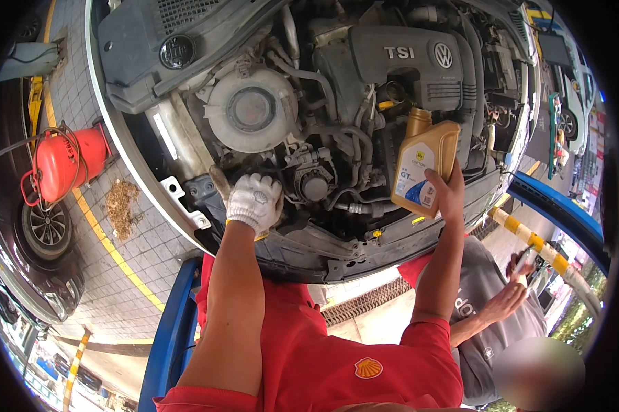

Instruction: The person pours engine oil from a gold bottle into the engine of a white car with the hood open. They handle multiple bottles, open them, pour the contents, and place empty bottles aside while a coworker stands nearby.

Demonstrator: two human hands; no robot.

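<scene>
My right hand [449,194], bare, grips a gold oil bottle [425,165] by its base. The bottle stands neck up over the open engine bay, its neck close to the round filler opening [395,93] beside the grey engine cover [409,58]. My left hand [254,201], in a white knit glove, rests curled on the front edge of the engine bay, below the white coolant tank [250,110]. A small yellow bit shows under that wrist; whether the hand holds it is hidden.
A second person in a grey shirt [485,292] stands at my right, with a small dark object in one hand [522,261]. A red wheeled tank [65,161], a sawdust pile [120,202] and a dark car's wheel [45,226] lie left. Blue lift arms [169,336] flank me.
</scene>
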